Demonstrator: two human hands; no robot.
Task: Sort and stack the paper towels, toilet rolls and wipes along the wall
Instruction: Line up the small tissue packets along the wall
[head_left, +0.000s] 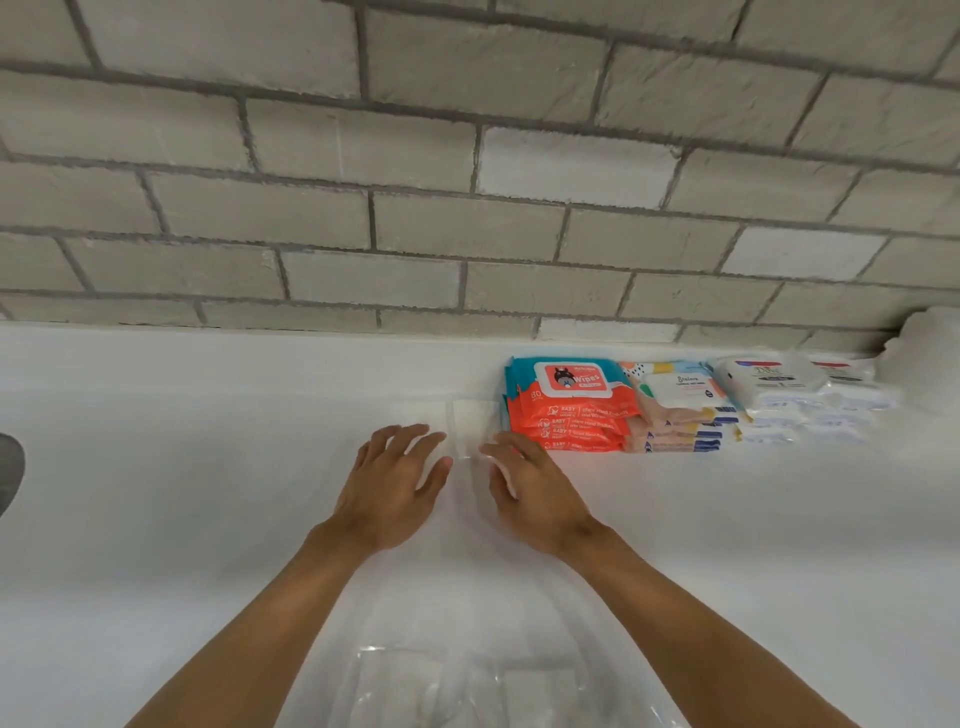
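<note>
A white pack in clear wrap lies on the white surface close to the brick wall, just left of a stack of orange and teal baby wipes packs. My left hand rests flat with fingers spread at the pack's near left side. My right hand lies flat with fingers spread at its near right side, fingertips close to the orange stack. Right of that stack stand a patterned wipes stack and white wipes packs. Another clear-wrapped white pack sits low between my forearms.
A grey brick wall runs along the back. A dark round object shows at the left edge. A white bulky item, blurred, stands at the far right against the wall.
</note>
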